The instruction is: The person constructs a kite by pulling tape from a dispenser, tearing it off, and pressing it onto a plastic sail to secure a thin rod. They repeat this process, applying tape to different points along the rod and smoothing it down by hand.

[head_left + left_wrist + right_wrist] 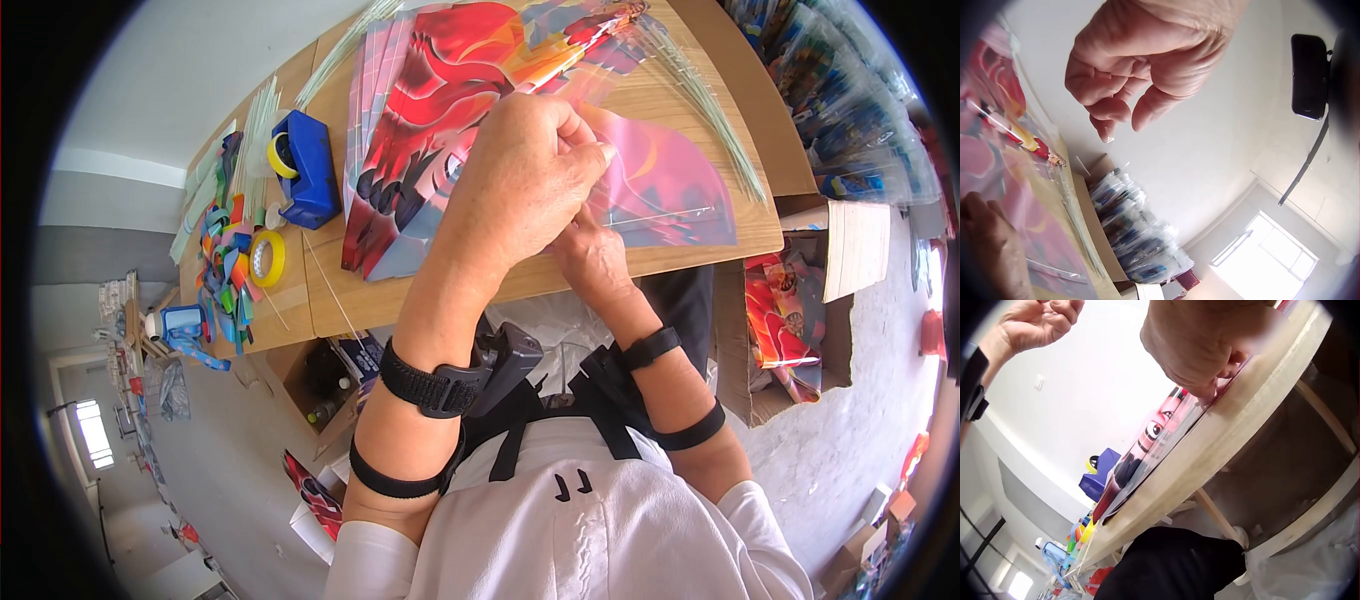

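Observation:
My left hand (515, 180) is raised above the worktable, fingers curled and thumb close to the fingertips. A small whitish clear piece (1109, 139) shows at one fingertip. Lower down, my right hand (597, 262) is at the table's near edge, its bent fingertips (1209, 395) on the rim of a printed plastic sheet (690, 180). On that pink, rounded sheet a thin pale rod (665, 216) lies flat, running out from the right hand. A stack of red and grey printed sheets (385, 200) spreads to the left, partly hidden behind my left forearm.
A blue tape dispenser (312, 172) stands left, near a yellow tape roll (267, 258) and coloured strips (222, 265). Bundles of thin rods (700, 100) lie toward the right edge. At the right stand a cardboard box (838, 340) and plastic-wrapped packs (850, 110).

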Tool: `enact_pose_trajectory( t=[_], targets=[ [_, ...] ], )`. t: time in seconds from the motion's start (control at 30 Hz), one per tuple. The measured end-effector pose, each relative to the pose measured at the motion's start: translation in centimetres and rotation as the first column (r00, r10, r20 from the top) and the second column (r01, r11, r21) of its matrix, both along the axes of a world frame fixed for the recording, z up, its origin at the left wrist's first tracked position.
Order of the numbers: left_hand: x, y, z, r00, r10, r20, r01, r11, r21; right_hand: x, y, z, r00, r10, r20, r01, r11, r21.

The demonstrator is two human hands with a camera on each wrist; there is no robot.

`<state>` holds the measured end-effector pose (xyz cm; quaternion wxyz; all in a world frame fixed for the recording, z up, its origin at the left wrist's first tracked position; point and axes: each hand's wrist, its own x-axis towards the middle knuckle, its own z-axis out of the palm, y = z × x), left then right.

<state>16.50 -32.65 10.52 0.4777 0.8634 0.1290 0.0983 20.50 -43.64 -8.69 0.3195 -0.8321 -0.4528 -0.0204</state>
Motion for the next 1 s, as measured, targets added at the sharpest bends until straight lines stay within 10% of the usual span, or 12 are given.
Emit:
enact_pose_trajectory(
  t=[1.0],
  targets=[
    [0.1,-0.1,-0.7,1.000,0.002,-0.023,-0.004,0.999,-0.050,-1.4,0.2,-0.3,0.993,-0.059,0.104,0.053,0.997,0.054]
  ],
)
